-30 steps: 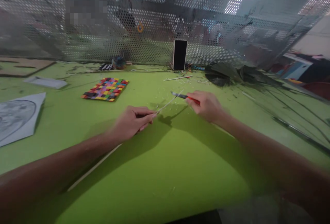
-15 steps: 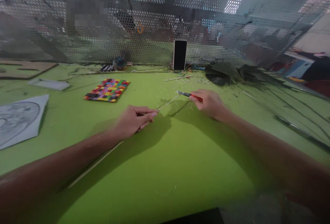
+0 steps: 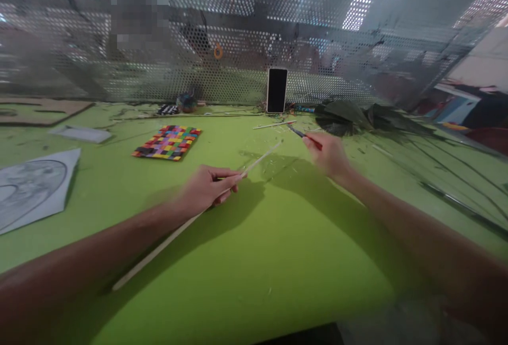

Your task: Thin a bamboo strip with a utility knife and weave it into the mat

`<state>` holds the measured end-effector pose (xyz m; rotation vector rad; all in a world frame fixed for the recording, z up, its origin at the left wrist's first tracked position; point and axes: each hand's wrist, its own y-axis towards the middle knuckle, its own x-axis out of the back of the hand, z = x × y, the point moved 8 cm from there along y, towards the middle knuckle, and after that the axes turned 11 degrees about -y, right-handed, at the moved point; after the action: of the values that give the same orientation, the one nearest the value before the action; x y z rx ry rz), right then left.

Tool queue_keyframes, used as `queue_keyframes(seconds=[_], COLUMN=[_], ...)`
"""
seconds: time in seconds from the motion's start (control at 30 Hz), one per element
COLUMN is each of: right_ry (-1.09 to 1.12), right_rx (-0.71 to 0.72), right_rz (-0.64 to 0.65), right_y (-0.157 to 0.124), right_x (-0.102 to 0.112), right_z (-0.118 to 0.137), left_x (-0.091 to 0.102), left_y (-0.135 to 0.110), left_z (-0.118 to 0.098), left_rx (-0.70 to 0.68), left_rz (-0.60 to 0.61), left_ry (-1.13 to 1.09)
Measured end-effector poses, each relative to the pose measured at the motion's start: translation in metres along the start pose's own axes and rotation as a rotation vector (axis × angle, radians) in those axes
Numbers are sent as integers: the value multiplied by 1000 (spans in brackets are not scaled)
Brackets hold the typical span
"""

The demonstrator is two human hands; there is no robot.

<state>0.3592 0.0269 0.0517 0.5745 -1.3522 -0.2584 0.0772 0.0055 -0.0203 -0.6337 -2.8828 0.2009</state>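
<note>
My left hand (image 3: pixel 210 189) pinches a long thin pale strip, like split bamboo (image 3: pixel 159 250), between thumb and fingers. Its far end points up and to the right over the table, and its near end runs back under my left forearm. My right hand (image 3: pixel 327 155) is closed around a small knife with a red and dark handle (image 3: pixel 313 142). The knife's narrow tip points up and left, a short way beyond the strip's far end and apart from it. Small shavings (image 3: pixel 273 164) lie on the green table (image 3: pixel 301 260) below the strip.
A colourful woven mat (image 3: pixel 169 143) and a printed paper sheet (image 3: pixel 39 183) lie to the left. A phone (image 3: pixel 277 91) stands upright against the perforated metal screen (image 3: pixel 238 83). Dark dried leaves (image 3: pixel 349 115) lie at the back right, a dark rod (image 3: pixel 460 205) at the right.
My right hand has moved the knife slightly right and away from the strip's end, which it was at before. The strip has turned to show a broader face in my left hand.
</note>
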Motion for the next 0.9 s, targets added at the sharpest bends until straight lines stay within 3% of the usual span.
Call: queue_keyframes(seconds=[0.13,0.27,0.43,0.63,0.9], right_ry=[122,97,39,-16,-59], right_rx=[197,348,336,309,350], right_rz=[100,107,27,-13,-45], right_y=[-15,-31,-32,-31,-29], right_x=[-6,-10,-3,0,-4], right_z=[46,80,81,73,65], left_x=[1,-9,-27,-25,-20], left_y=[4,4,-2,-2,-1], left_z=[2,-2,-1,0,0], left_rx=[47,61,102,112,106], left_rz=[26,122,293,284,250], left_ry=[-103,-423,-709,-850,-871])
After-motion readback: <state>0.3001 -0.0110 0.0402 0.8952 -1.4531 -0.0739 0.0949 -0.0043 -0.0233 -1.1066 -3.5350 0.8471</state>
